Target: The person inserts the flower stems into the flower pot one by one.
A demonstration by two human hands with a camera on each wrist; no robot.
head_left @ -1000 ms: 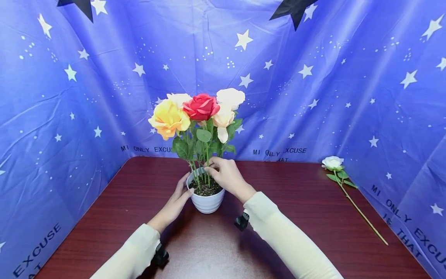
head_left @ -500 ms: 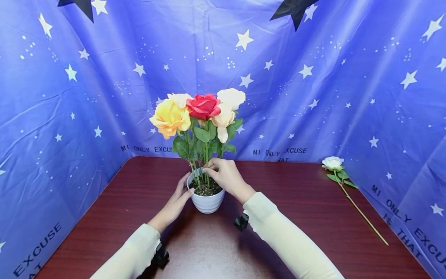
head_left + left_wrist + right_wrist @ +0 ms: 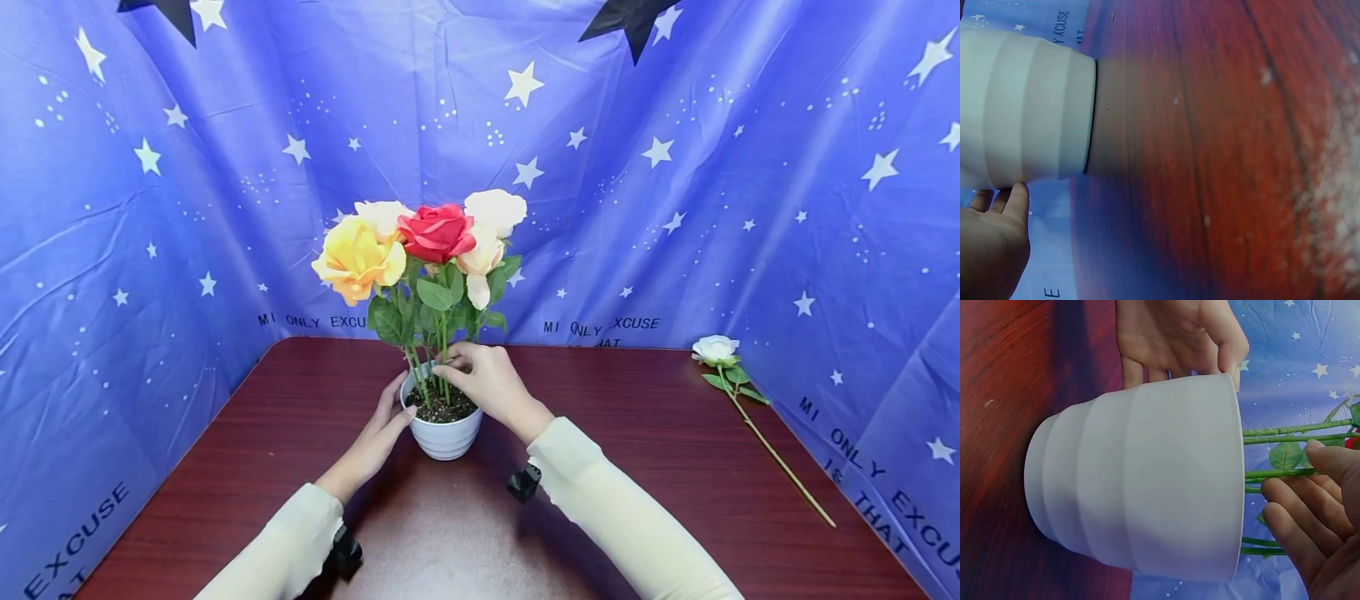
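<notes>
A white ribbed flowerpot [image 3: 446, 437] filled with dark soil [image 3: 444, 407] stands upright on the table. Several roses rise from it, among them a red rose [image 3: 437, 233], a yellow rose [image 3: 358, 260] and a white rose [image 3: 497, 212]. My left hand [image 3: 382, 429] holds the pot's left side, thumb at the rim; the right wrist view shows its fingers against the outer wall. Above the soil, my right hand [image 3: 491, 383] pinches a green stem [image 3: 1282, 474] between thumb and fingers. Which bloom tops that stem is hard to tell.
One more white rose [image 3: 716, 350] lies on the dark red wooden table [image 3: 600, 467] near the right edge, its long stem pointing toward me. A blue star-printed cloth [image 3: 420, 108] hangs around the back and sides.
The red rose has shifted slightly right and down, and the yellow rose has swung a little left. My right hand's fingers have moved slightly; the left hand stays on the pot.
</notes>
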